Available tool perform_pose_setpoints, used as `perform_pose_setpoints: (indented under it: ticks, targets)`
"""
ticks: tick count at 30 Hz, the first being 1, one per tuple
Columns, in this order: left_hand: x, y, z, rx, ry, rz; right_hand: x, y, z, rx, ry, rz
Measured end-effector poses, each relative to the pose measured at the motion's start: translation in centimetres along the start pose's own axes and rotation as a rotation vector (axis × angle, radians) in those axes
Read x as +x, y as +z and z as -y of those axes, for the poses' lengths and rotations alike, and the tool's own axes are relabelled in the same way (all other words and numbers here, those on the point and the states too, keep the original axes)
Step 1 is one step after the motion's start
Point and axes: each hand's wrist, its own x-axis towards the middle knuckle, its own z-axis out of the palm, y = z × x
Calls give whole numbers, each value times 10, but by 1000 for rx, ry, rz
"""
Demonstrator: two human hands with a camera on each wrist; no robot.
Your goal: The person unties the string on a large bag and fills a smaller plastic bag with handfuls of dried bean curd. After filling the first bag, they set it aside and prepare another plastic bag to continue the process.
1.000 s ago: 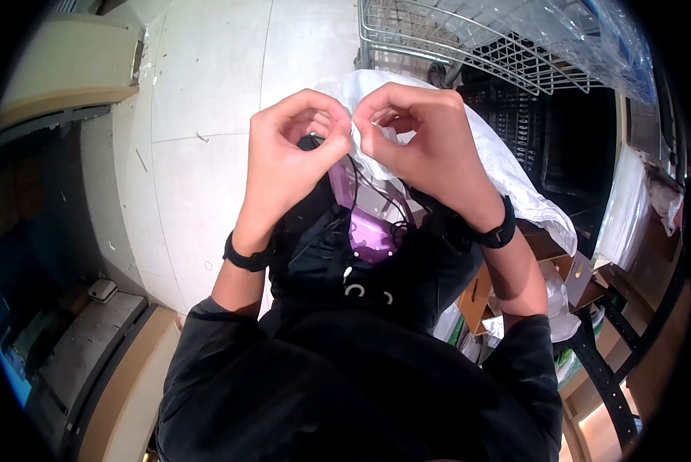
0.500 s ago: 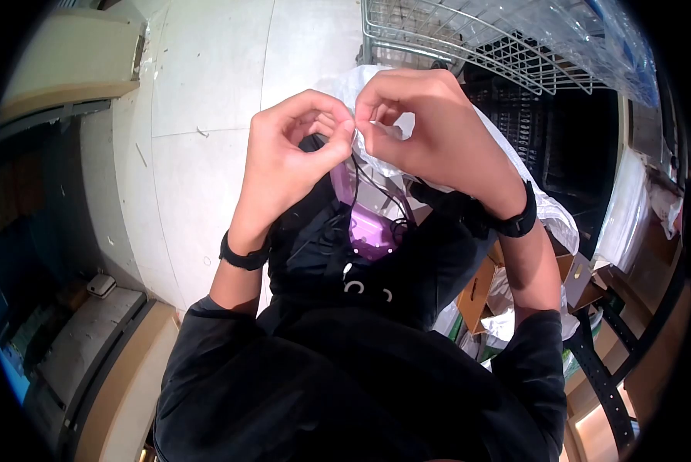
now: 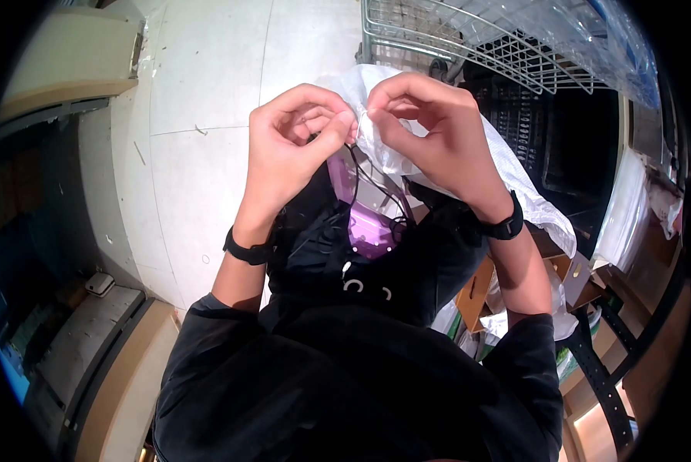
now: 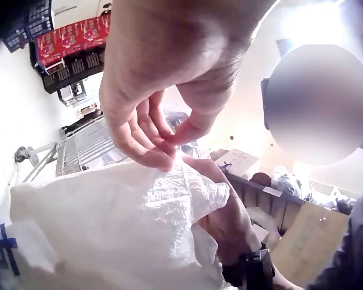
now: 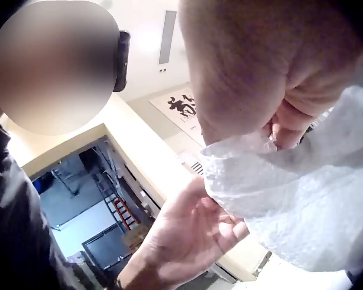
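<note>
A white woven sack (image 3: 388, 158) hangs below and between both hands, its gathered upper edge at the fingertips. My left hand (image 3: 288, 150) pinches that edge between thumb and forefinger, the other fingers curled behind. Just to its right, my right hand (image 3: 442, 142) has thumb and forefinger brought together at the sack's top, with a thin white strand showing between the two hands. In the left wrist view the sack's crinkled corner (image 4: 196, 193) bunches under the left fingertips. The sack partly hides the right fingers (image 5: 284, 133) in the right wrist view.
Black cords (image 3: 380, 189) dangle over a purple plastic object (image 3: 370, 231) between the person's legs. A wire cart (image 3: 476, 46) with clear plastic stands ahead to the right, near black crates (image 3: 507, 115). Open cardboard boxes (image 3: 480, 292) sit at right; a counter (image 3: 64, 65) is at left.
The right hand swung up and outward, then came back down; its fingertips now stand slightly farther right of the left ones. The left hand has stayed nearly in place.
</note>
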Motion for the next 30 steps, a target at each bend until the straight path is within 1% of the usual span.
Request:
perform_pose_setpoints:
  ticks: [1, 3, 4, 6, 9, 12, 15, 18, 25, 30]
  targets:
    - [1, 1, -3, 0, -1, 1, 0, 0, 0, 0, 1, -1]
    - [2, 4, -10, 191, 96, 13, 0, 0, 1, -42, 0, 23]
    - [3, 4, -12, 191, 94, 12, 0, 0, 0, -41, 1, 23]
    - [5, 5, -16, 350, 161, 29, 0, 1, 0, -26, -24, 5]
    - [8, 4, -20, 332, 125, 77, 0, 0, -1, -34, -18, 15]
    - [10, 4, -15, 263, 99, 58, 1, 0, 1, -45, -44, 28]
    - [9, 3, -17, 291, 60, 93, 1, 0, 1, -76, -61, 26]
    - [9, 4, -16, 298, 54, 81, 1, 0, 3, -105, -60, 16]
    - [9, 5, -14, 276, 66, 37, 2, 0, 5, -193, -105, 1]
    - [10, 2, -14, 370, 127, 86, 2, 1, 5, -206, -85, 16]
